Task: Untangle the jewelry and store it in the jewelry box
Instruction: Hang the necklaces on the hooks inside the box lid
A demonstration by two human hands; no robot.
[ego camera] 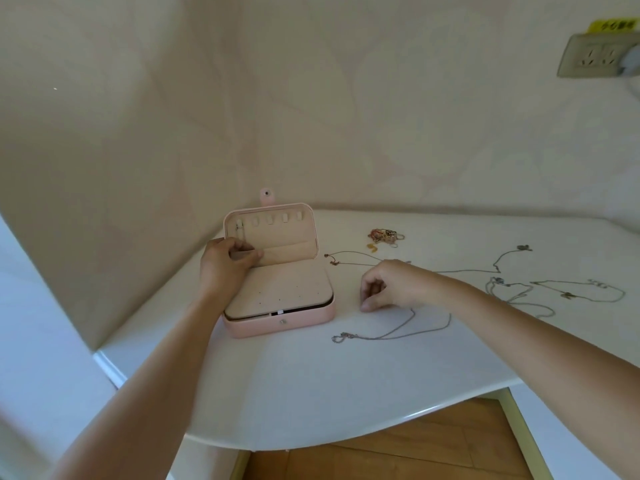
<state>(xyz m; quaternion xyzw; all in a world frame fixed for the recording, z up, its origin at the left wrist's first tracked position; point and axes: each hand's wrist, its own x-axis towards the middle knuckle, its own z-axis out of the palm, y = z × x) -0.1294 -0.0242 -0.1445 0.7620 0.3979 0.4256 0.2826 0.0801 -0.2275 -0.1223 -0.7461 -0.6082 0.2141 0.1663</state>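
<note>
Pink jewelry box [287, 289] sits open at the counter's [311, 393] rear left corner, lid upright near the wall, beige lining and a row of hooks exposed. Left hand [225, 261] pinches the lid's pocket edge between thumb and curled fingers. Right hand [384, 285] rests on the counter with fingers curled; whether it holds the silver necklace [398, 336] lying just beside it cannot be told. A tangled cluster [386, 236] and further chains [519, 296] lie spread to the right. Bare counter extends forward to the curved front edge.
</note>
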